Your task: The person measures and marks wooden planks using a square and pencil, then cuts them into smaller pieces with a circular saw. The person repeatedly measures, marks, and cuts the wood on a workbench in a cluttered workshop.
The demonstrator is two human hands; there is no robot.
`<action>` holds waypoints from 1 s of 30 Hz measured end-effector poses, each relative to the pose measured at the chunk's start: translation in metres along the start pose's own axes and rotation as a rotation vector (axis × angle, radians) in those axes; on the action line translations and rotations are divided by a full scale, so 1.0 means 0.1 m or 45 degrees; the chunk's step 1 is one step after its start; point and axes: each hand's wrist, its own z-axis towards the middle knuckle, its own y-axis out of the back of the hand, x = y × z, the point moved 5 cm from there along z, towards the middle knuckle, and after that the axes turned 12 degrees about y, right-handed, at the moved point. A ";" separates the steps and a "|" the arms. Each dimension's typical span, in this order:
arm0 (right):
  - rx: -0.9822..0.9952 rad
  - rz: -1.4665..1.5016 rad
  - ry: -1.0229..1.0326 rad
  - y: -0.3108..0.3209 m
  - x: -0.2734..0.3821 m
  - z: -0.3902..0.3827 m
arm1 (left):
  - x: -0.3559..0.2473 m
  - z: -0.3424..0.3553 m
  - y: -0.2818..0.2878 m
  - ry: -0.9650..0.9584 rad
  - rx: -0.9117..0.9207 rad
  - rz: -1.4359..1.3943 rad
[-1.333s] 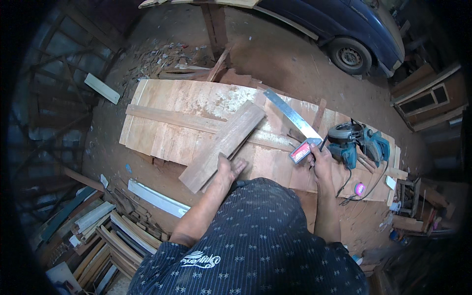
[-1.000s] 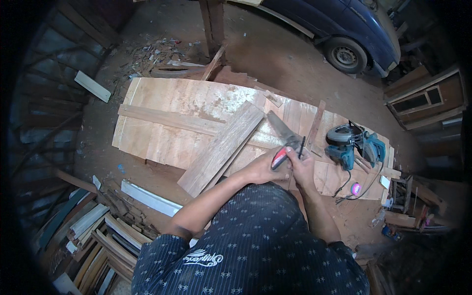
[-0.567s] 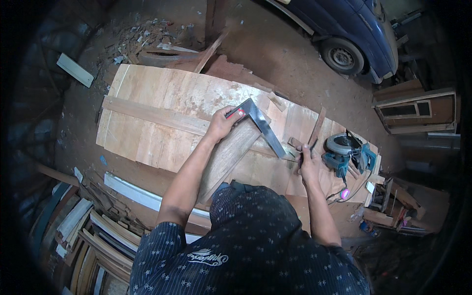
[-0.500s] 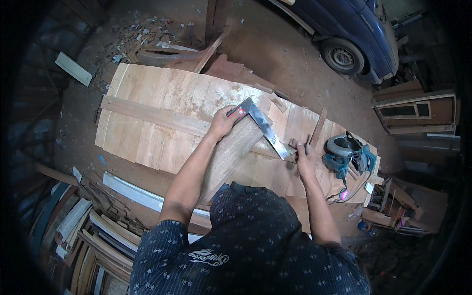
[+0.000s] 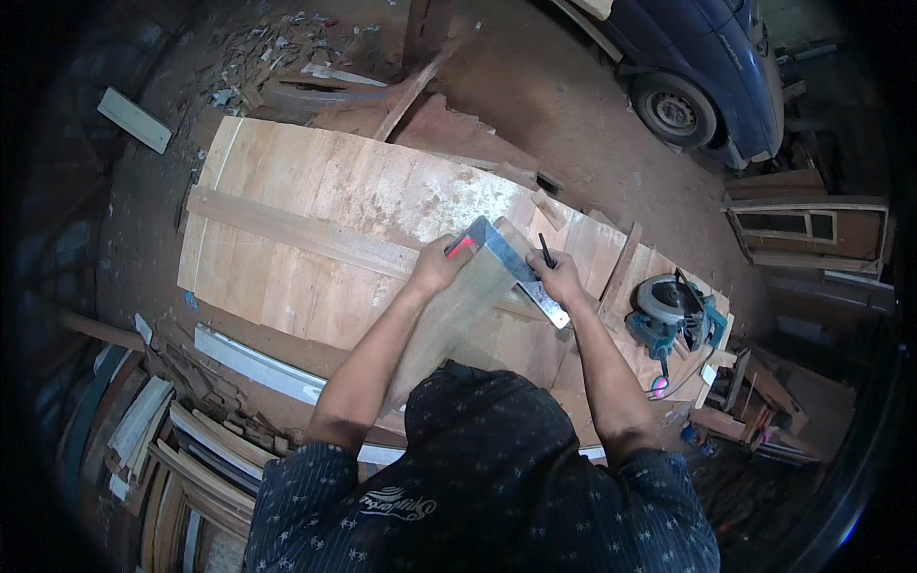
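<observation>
My left hand (image 5: 438, 266) is closed around the red-and-dark handle of a try square (image 5: 511, 258), at the far end of a greyish-brown wooden board (image 5: 447, 320). The square's metal blade runs across the board's end and slants toward the lower right, past the board's edge. In my right hand (image 5: 560, 280) is a dark pen or pencil (image 5: 545, 250), pointing upward from the fingers. That hand rests over the blade, and the writing tip is hidden. Beneath the board lies a wide worktop of joined pale planks (image 5: 296, 277).
A blue-green circular saw (image 5: 666, 315) with its cord sits at the worktop's right end. A long flat strip (image 5: 306, 234) lies across the left part. Wood lengths (image 5: 196, 449) are stacked at lower left. Beyond stands a dark blue vehicle (image 5: 712, 72); wooden frames (image 5: 812, 224) lean at right.
My right hand has moved left and up from beyond the blade's end onto the blade, with the pen or pencil now upright. The square has shifted slightly down.
</observation>
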 end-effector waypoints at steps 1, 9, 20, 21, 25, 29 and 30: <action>0.022 0.006 -0.006 0.00 0.03 -0.02 | -0.08 -0.12 0.02 -0.009 -0.004 0.033; 0.010 0.332 0.025 -0.16 0.10 -0.13 | -0.12 -0.72 -0.05 -0.409 -0.346 0.160; 0.026 0.392 -0.056 -0.33 0.05 -0.33 | 0.41 -0.34 0.28 0.111 -0.066 -0.127; 0.046 0.387 -0.086 -0.32 0.07 -0.34 | 0.44 -0.32 0.27 0.102 -0.024 -0.183; 0.100 0.304 -0.152 -0.27 0.08 -0.33 | 0.63 -0.27 0.26 0.185 0.124 -0.147; 0.057 0.348 -0.070 -0.30 -0.04 -0.31 | 0.64 -0.35 0.33 0.429 0.275 0.042; 0.062 0.327 -0.067 -0.30 -0.03 -0.30 | 0.65 -0.33 0.30 0.276 0.176 -0.043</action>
